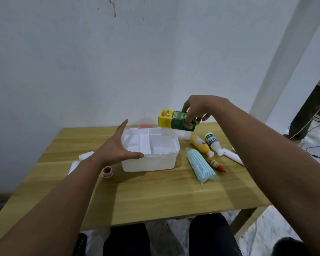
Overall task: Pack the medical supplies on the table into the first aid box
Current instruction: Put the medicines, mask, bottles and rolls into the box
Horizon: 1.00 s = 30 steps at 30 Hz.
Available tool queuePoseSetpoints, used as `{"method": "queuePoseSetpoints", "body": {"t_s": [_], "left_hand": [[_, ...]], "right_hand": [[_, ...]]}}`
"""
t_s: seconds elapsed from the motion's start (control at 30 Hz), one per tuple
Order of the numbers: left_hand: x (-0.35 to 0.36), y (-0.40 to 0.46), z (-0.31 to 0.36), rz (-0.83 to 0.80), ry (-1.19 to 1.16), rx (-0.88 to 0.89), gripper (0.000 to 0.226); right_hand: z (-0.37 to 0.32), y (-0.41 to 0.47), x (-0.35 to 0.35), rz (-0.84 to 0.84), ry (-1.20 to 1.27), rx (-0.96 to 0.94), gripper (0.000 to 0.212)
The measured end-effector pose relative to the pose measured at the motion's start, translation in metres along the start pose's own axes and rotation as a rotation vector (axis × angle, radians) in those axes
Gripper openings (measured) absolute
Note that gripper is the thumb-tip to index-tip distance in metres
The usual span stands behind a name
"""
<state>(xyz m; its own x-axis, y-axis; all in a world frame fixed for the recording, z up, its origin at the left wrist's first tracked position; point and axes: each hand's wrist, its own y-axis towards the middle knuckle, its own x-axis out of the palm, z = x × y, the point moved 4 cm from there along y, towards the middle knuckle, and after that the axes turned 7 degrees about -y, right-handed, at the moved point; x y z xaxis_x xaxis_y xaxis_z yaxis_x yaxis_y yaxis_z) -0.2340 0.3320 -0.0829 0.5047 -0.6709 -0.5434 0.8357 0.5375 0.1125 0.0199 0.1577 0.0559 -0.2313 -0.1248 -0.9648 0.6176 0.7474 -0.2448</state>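
Note:
The white first aid box (150,163) stands open on the wooden table (155,196), with a white divided tray inside. My left hand (116,146) rests open against the box's left front rim, thumb on the edge. My right hand (199,108) grips a yellow and green carton (174,121) held in the air above the box's back right corner. To the right of the box lie a pack of blue face masks (199,164), a yellow bottle (200,145), a white bottle (213,142), a small red-tipped tube (215,164) and a white tube (233,156).
A small red roll of tape (107,171) lies left of the box, near white packets (81,157) partly hidden by my left forearm. A white and red lid (183,134) sits behind the box. The table stands against a white wall. Cables lie on the floor at right.

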Motion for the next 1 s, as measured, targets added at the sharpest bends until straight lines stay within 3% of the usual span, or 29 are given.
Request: {"method": "queuePoseSetpoints", "body": {"t_s": [0.1,0.23,0.4,0.63,0.77,1.0], "left_hand": [[0.002,0.001,0.0,0.01,-0.01,0.005,0.143],[0.002,0.0,-0.004,0.015,0.0,-0.035,0.151],[0.002,0.0,-0.007,0.016,0.028,-0.103,0.16],[0.006,-0.005,-0.006,0.061,0.014,-0.122,0.15],[0.01,-0.008,-0.002,0.089,0.001,-0.095,0.138],[0.011,-0.009,-0.004,0.103,-0.024,-0.086,0.135]], "right_hand": [[-0.024,-0.003,0.009,-0.069,-0.154,-0.068,0.06],[-0.057,-0.001,0.026,-0.017,-0.42,-0.095,0.059],[-0.082,0.004,0.038,0.024,-0.436,-0.118,0.049],[-0.09,0.023,0.078,0.016,-0.232,-0.162,0.061],[-0.086,0.029,0.095,0.017,0.089,-0.165,0.077],[-0.085,0.024,0.11,0.085,0.445,-0.202,0.057]]}}
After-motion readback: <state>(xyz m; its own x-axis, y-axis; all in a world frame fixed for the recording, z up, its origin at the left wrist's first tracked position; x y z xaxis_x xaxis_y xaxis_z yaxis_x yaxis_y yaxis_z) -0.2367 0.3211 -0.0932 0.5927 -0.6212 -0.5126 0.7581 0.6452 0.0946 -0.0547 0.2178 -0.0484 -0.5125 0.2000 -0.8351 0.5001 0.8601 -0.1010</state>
